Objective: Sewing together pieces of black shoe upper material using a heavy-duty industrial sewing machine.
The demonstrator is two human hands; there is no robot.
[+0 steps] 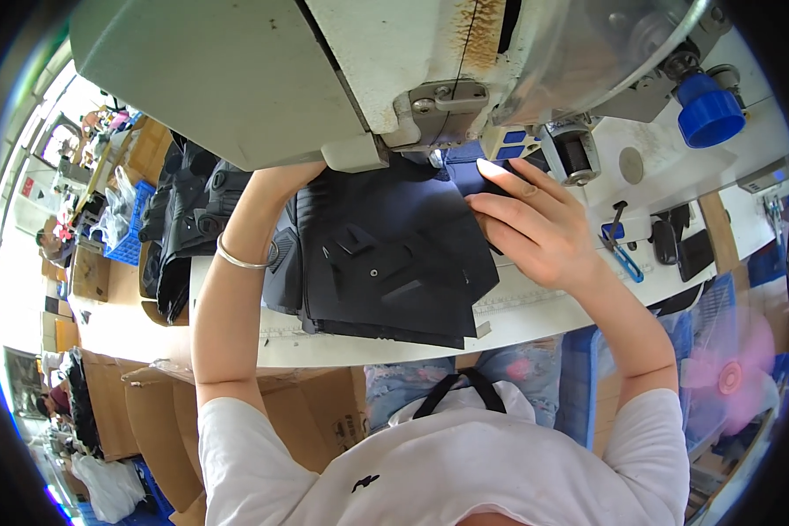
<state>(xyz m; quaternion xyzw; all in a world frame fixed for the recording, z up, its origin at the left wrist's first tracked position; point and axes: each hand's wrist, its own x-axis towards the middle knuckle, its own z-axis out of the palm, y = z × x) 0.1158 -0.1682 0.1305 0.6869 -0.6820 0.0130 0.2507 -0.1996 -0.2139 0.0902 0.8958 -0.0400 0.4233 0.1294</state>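
Note:
A black fabric piece (386,254) with raised flaps and a small eyelet lies under the head of a sewing machine (228,79). My left hand (296,175) reaches beneath the machine head at the piece's upper left; its fingers are hidden there. A silvery bangle (237,257) circles that wrist. At the piece's upper right edge, the thumb and forefinger of my right hand (535,223) close on the fabric, while the other fingers stretch toward the lit needle area. A dark strip shows under these fingers. The needle itself is hard to make out.
More black pieces (188,210) are heaped at the left. Blue-handled snips (624,259) lie on the white table (342,351) at the right, near a dark thread spool (575,158). Cardboard boxes (307,416) stand below left; a pink fan (728,377) spins at lower right.

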